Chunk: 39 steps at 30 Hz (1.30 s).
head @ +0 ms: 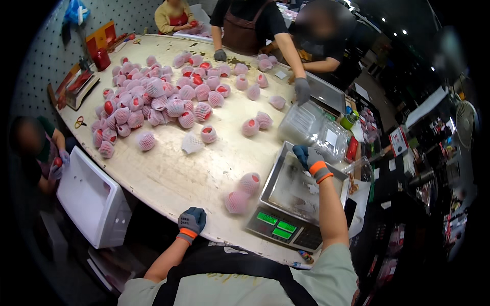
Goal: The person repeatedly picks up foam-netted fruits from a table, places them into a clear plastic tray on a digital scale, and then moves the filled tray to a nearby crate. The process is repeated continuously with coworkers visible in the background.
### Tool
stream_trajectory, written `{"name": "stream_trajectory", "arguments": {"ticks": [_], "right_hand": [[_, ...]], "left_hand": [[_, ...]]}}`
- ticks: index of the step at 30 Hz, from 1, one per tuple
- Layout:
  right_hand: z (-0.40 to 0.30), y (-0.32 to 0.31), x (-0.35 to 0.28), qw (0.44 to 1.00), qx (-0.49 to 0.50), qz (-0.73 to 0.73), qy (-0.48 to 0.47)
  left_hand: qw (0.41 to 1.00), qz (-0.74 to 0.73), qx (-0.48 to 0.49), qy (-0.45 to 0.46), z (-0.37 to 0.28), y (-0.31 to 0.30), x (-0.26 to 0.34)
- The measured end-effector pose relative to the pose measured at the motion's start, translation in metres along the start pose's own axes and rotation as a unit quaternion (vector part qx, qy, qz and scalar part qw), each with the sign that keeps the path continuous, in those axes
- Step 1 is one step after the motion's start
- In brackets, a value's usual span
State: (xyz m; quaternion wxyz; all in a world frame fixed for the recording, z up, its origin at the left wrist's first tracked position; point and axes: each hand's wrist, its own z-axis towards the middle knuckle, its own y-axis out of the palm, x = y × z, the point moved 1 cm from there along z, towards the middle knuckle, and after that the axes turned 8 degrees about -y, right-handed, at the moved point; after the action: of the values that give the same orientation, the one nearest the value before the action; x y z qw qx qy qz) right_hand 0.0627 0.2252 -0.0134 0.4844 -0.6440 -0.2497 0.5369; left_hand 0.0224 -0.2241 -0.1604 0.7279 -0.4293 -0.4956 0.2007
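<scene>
My left hand (pixel 193 220), in a grey and blue work glove with an orange cuff, rests curled at the near edge of the white table (pixel 183 172); whether it grips anything cannot be seen. Over the metal tray (pixel 285 172) of a digital scale (pixel 285 229) is my right hand (pixel 309 157), gloved alike, its fingers bent and partly hidden. Two red fruits in pink foam nets (pixel 237 202) lie between my hands, left of the scale. Farther off is a large heap of netted red fruits (pixel 153 99).
Clear plastic clamshell boxes (pixel 302 120) stand beyond the scale, where a co-worker's gloved hand (pixel 302 91) reaches. A white crate (pixel 90 199) is at the table's left side, near a seated person. Other people stand along the far edge. A second scale (pixel 80 90) sits far left.
</scene>
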Motion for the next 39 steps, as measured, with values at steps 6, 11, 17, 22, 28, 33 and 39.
{"name": "stream_trajectory", "arguments": {"ticks": [6, 11, 17, 22, 28, 33, 39], "right_hand": [[0.022, 0.016, 0.009, 0.996, 0.015, 0.082, -0.031], [0.022, 0.016, 0.015, 0.984, 0.092, 0.148, 0.027], [0.036, 0.021, 0.027, 0.956, 0.255, 0.117, -0.082], [0.062, 0.002, 0.004, 0.934, 0.310, -0.054, -0.171], [0.117, 0.001, 0.079, 0.989, 0.022, -0.146, 0.018], [0.128, -0.015, 0.189, 0.742, 0.422, 0.512, -0.095], [-0.041, -0.094, -0.058, 0.916, 0.199, -0.233, -0.257]], "left_hand": [[1.000, 0.006, -0.013, -0.002, -0.002, -0.001, 0.000], [1.000, -0.015, -0.001, 0.008, -0.001, -0.003, 0.002], [0.999, -0.022, -0.009, 0.021, 0.002, -0.004, 0.005], [0.999, -0.024, 0.003, 0.024, 0.002, -0.006, 0.006], [1.000, -0.013, -0.002, 0.020, 0.002, -0.008, 0.007], [0.999, -0.017, 0.011, 0.030, 0.003, -0.006, 0.006], [1.000, -0.002, -0.022, 0.008, -0.004, -0.005, -0.001]]}}
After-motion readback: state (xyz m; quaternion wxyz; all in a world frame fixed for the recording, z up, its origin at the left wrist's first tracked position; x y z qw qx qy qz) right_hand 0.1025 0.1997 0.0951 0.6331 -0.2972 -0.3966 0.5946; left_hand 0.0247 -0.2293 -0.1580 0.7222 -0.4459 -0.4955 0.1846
